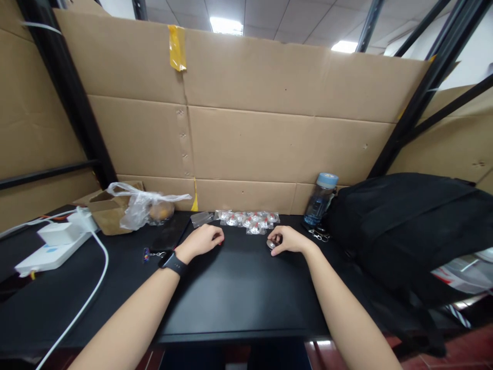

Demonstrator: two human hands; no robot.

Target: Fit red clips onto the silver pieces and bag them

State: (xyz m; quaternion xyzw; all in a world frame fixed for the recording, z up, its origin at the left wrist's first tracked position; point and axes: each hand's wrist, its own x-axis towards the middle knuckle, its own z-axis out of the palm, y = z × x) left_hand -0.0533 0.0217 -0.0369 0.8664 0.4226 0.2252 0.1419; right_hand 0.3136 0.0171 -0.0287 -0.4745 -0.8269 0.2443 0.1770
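My left hand point(204, 240) rests on the black table point(239, 293), fingers curled inward, with a black watch on its wrist; whether it holds anything stays hidden. My right hand point(287, 240) lies a little to the right, fingers pinched on a small round silvery object point(271, 244). Just beyond both hands lies a row of several small clear bags point(248, 221) with white and red parts inside. An empty-looking clear bag point(201, 218) lies at the row's left end.
A blue-capped water bottle point(320, 201) and a black backpack point(404, 226) stand at the right. At the left sit a cardboard box with a plastic bag point(142, 205), a black phone point(169, 234), a white power strip point(54, 246) with cable. Cardboard walls point(269, 128) close the back.
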